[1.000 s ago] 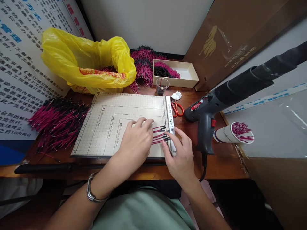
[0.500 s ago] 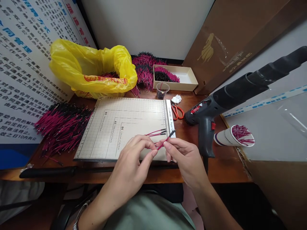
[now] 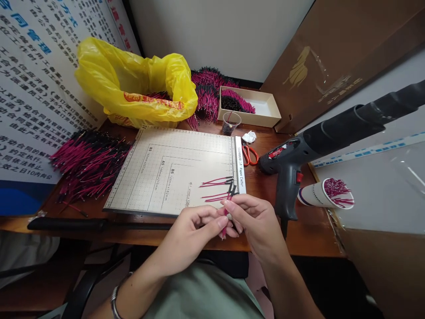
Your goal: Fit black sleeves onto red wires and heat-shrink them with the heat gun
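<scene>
A couple of short magenta wires (image 3: 224, 233) with black sleeved ends are pinched between my two hands, their black ends pointing away from me. My left hand (image 3: 199, 230) closes thumb and fingers on their lower part. Higher up, my right hand (image 3: 255, 217) grips the same wires between thumb and forefinger. Both hands are over the near right edge of a paper cutter board (image 3: 186, 150). Several similar wires (image 3: 215, 181) lie on the board just beyond my fingers. How many wires I hold is partly hidden by the fingers.
Wire heaps (image 3: 93, 164) lie left and behind the board. A yellow bag (image 3: 139, 106), a cardboard box (image 3: 275, 116) and a plastic cup (image 3: 231, 122) stand at the back. On the right are orange scissors (image 3: 247, 156), a heat gun (image 3: 287, 173) and a paper cup (image 3: 312, 195) of wires.
The held wires have turned from slanting to nearly upright, with lower ends now showing below my fingers. My left hand has shifted slightly right. More of the wires on the board are visible.
</scene>
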`<action>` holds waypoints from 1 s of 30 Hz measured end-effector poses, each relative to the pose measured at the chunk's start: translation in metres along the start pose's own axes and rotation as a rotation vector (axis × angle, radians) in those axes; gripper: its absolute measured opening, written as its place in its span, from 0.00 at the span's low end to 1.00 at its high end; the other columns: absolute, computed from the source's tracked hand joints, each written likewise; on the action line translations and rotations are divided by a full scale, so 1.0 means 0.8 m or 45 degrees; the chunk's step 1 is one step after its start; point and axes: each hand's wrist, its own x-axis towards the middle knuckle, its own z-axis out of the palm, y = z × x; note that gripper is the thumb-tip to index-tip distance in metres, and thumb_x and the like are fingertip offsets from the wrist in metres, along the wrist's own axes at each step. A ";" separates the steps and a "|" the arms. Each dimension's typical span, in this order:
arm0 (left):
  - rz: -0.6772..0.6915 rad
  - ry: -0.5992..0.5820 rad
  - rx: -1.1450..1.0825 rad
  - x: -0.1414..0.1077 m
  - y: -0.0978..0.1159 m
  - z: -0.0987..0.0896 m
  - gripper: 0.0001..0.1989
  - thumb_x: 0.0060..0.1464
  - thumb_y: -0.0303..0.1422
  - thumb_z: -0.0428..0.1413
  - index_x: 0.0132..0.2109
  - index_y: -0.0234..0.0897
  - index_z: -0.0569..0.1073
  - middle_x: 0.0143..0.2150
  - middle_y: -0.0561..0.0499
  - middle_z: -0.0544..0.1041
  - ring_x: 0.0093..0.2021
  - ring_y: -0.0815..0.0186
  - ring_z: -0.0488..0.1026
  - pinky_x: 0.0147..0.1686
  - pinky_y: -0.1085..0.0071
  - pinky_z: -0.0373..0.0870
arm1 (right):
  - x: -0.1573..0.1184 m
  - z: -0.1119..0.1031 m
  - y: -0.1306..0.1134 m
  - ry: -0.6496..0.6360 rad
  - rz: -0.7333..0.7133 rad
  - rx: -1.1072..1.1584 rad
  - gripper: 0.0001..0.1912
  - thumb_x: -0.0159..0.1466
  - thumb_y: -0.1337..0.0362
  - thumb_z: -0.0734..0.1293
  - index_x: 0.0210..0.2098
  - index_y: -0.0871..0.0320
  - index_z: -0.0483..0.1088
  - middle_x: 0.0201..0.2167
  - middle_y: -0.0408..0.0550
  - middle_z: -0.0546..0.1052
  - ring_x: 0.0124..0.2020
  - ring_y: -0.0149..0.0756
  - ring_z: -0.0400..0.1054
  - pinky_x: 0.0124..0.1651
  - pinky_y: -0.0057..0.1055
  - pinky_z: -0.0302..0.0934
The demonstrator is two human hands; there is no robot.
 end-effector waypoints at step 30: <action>0.069 0.265 -0.065 -0.008 -0.020 0.012 0.19 0.58 0.47 0.62 0.33 0.34 0.78 0.28 0.48 0.82 0.29 0.68 0.78 0.33 0.73 0.75 | -0.002 0.009 0.011 0.172 0.205 0.217 0.20 0.45 0.52 0.81 0.22 0.60 0.74 0.19 0.43 0.75 0.19 0.26 0.64 0.21 0.24 0.60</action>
